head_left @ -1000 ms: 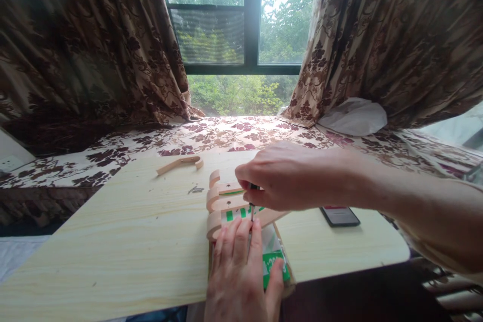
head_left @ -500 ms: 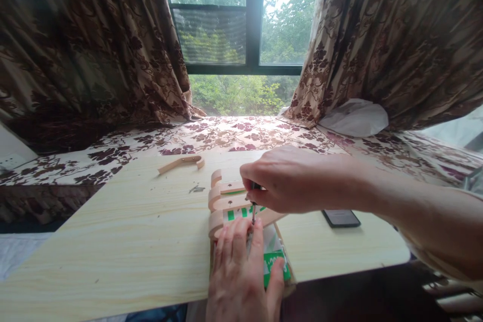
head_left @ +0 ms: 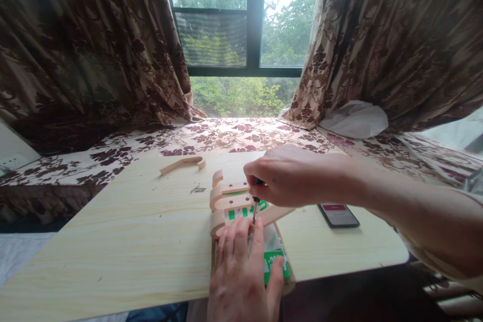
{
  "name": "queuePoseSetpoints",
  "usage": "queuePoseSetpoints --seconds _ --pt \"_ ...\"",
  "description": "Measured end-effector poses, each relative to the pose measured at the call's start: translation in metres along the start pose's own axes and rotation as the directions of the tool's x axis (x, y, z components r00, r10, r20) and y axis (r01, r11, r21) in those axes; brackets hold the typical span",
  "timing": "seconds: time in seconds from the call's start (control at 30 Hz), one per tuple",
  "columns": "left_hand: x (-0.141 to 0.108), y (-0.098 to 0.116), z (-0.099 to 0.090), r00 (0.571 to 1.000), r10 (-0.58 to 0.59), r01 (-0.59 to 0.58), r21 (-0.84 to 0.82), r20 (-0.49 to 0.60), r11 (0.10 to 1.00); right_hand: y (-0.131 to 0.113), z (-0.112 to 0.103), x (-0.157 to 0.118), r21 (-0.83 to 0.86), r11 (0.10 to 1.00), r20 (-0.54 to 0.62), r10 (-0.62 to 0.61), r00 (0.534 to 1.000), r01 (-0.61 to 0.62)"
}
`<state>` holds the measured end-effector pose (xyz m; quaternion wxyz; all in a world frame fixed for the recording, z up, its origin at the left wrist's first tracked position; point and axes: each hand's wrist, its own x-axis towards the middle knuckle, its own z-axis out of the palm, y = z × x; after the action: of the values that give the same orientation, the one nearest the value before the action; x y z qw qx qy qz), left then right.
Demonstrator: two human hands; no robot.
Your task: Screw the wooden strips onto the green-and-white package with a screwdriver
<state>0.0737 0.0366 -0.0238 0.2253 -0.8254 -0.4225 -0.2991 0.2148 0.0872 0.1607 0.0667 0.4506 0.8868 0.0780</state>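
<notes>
My right hand (head_left: 279, 176) is closed round the dark handle of a screwdriver (head_left: 255, 206), whose metal shaft points down to the fingertips of my left hand. My left hand (head_left: 241, 266) lies over a curved wooden piece (head_left: 218, 224), fingers pressed down near the shaft's tip; whether it pinches a screw is hidden. Two more curved wooden pieces with screw holes, one of them a wooden hook (head_left: 237, 202), lie just beyond. Beneath them is a box with a green and white wrapper (head_left: 277, 264).
A loose curved wooden piece (head_left: 183, 163) and a small pile of screws (head_left: 197, 189) lie on the wooden table (head_left: 124, 241), left of the box. A phone (head_left: 338, 216) rests under my right forearm. Behind are a floral cloth (head_left: 241, 133), a white bag (head_left: 354, 119) and curtains.
My right hand has shifted slightly right, and the screwdriver's shaft leans a little more. The phone's screen shows more colour. My left hand stays in place.
</notes>
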Motion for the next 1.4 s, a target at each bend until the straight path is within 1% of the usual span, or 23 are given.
queuePoseSetpoints --seconds 0.3,0.43,0.53,0.7,0.8,0.9,0.97,1.03,1.1,1.2,1.3,1.4 --pt "0.0 0.0 -0.001 1.0 -0.003 0.003 -0.002 0.005 1.0 0.013 0.012 0.001 0.117 0.993 -0.02 0.028 0.999 -0.025" --pt "0.002 0.0 -0.001 1.0 0.014 -0.014 0.002 -0.002 1.0 0.008 0.008 -0.001 0.078 0.997 -0.013 0.023 1.0 -0.022" --pt "0.002 -0.001 -0.001 1.0 0.024 -0.024 0.003 0.002 1.0 0.002 0.005 -0.002 0.04 0.999 -0.038 -0.013 0.999 0.014" --pt "-0.001 -0.001 -0.001 1.0 0.006 -0.006 0.0 0.011 1.0 -0.005 0.009 -0.001 0.079 0.99 -0.115 -0.106 0.988 0.116" --pt "0.0 0.0 -0.001 1.0 0.009 -0.009 -0.003 0.006 1.0 -0.005 0.012 0.002 0.058 0.993 -0.113 -0.1 0.988 0.107" --pt "0.0 0.0 0.0 1.0 0.01 -0.01 0.007 -0.003 1.0 -0.004 0.013 0.004 0.021 0.999 -0.114 -0.042 0.993 0.044" --pt "-0.001 -0.001 0.0 1.0 0.014 -0.014 0.012 -0.007 1.0 -0.003 0.01 0.003 -0.013 1.0 -0.08 -0.002 0.997 0.001" --pt "-0.001 -0.002 0.001 1.0 0.016 -0.016 0.017 -0.006 1.0 -0.002 0.003 0.001 -0.019 1.0 -0.026 0.007 1.0 -0.008" --pt "-0.002 -0.002 0.001 1.0 0.018 -0.018 0.02 -0.003 1.0 -0.002 -0.004 -0.003 0.01 1.0 0.01 -0.018 1.0 0.018" --pt "-0.002 -0.002 0.001 1.0 0.015 -0.015 0.015 0.0 1.0 -0.003 -0.01 -0.006 0.037 0.995 0.0 -0.089 0.996 0.089" --pt "-0.001 -0.002 0.001 1.0 0.019 -0.019 0.01 0.001 1.0 -0.005 -0.007 -0.004 0.009 0.989 -0.024 -0.146 0.989 0.146" --pt "0.0 -0.002 0.001 1.0 0.021 -0.021 0.007 0.0 1.0 -0.004 -0.001 0.0 -0.019 0.993 -0.031 -0.118 0.992 0.118"
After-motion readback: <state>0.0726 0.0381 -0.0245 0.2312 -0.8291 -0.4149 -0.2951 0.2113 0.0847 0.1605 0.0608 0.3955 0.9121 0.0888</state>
